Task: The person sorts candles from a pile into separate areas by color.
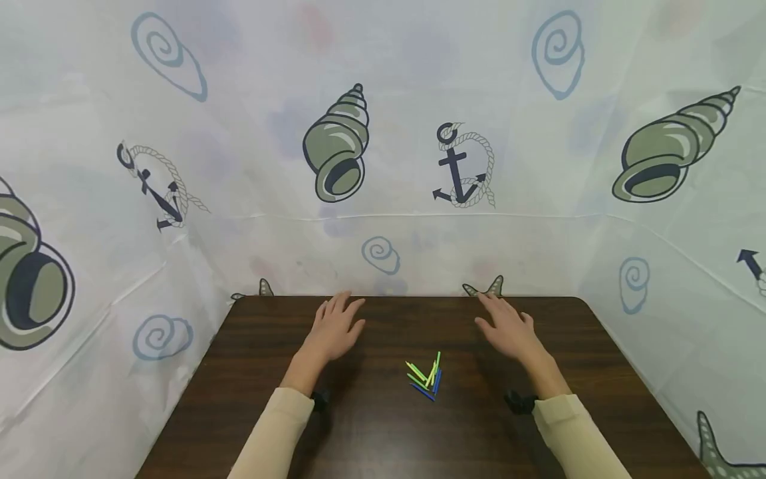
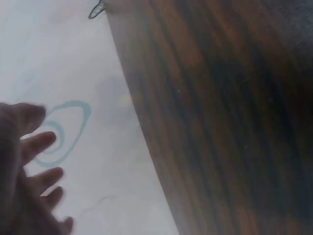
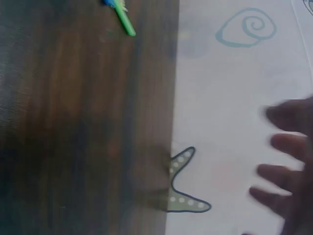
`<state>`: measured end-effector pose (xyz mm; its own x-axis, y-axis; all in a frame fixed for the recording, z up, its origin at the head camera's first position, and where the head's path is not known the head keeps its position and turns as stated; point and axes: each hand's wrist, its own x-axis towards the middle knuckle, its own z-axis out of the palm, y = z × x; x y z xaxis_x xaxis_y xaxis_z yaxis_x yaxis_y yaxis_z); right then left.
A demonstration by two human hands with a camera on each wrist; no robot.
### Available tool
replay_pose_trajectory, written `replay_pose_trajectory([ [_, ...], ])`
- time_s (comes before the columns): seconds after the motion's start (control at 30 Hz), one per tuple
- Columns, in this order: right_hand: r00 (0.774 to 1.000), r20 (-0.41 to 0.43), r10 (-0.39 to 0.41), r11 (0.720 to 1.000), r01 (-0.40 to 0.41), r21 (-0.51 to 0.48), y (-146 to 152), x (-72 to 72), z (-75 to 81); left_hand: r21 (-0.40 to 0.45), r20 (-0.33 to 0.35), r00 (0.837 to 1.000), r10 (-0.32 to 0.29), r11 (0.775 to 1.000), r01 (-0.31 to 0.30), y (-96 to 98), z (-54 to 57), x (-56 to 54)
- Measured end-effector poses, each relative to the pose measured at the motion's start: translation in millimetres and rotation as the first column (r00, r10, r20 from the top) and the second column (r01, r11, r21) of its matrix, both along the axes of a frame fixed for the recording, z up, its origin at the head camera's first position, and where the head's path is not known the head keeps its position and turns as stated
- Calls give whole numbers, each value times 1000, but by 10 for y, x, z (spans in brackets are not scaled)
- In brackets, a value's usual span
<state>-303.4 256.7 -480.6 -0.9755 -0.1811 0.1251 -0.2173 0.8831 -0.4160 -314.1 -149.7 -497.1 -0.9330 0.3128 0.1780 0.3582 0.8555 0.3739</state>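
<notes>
Several thin sticks lie on the dark wooden table point(image 1: 383, 439) in nested V shapes. Blue sticks point(image 1: 423, 392) form the near V, with green sticks point(image 1: 417, 381) and yellow sticks point(image 1: 415, 370) farther back. To their left, my left hand point(image 1: 332, 329) is held out with spread, relaxed fingers and holds nothing. My right hand point(image 1: 507, 327) is on the other side, its fingers loosely extended and nothing in it. Both hands stay apart from the sticks. The right wrist view catches the end of one green stick point(image 3: 124, 18) at its top edge.
A white cloth point(image 1: 395, 100) printed with shells and anchors hangs behind the table and along both sides. The table's far edge runs just beyond the fingertips. Each wrist carries a small black device point(image 1: 519, 402) near the cuff.
</notes>
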Motion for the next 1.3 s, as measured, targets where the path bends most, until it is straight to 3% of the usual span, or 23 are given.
replay_pose_trajectory([
  [0.13,993,-101,-58,995,49,-88,-7,21,-19,32,-130,991,-18,999,22,147,-11,34],
  [0.3,988,-124,-96,988,80,-129,-21,55,-35,38,-195,981,-14,999,22,320,-24,79],
  [0.47,991,-101,-87,992,76,-104,-25,110,-93,25,-187,982,-17,999,22,462,-76,158],
  [0.7,993,-95,-68,994,58,-96,-47,280,-177,3,-209,974,-86,996,89,692,-127,297],
  [0.83,997,-53,-47,994,41,-104,-73,386,-236,-3,-184,978,-99,995,100,829,-165,379],
  [0.97,999,-26,-31,991,27,-131,-72,466,-308,-32,-158,982,-104,994,100,983,-255,428],
  [1.17,998,-48,-37,984,28,-175,-84,527,-445,-134,-219,970,-101,988,72,1185,-448,524],
  [1.3,1000,-8,-29,991,28,-134,-163,608,-499,-162,-197,976,-94,985,62,1260,-511,586],
])
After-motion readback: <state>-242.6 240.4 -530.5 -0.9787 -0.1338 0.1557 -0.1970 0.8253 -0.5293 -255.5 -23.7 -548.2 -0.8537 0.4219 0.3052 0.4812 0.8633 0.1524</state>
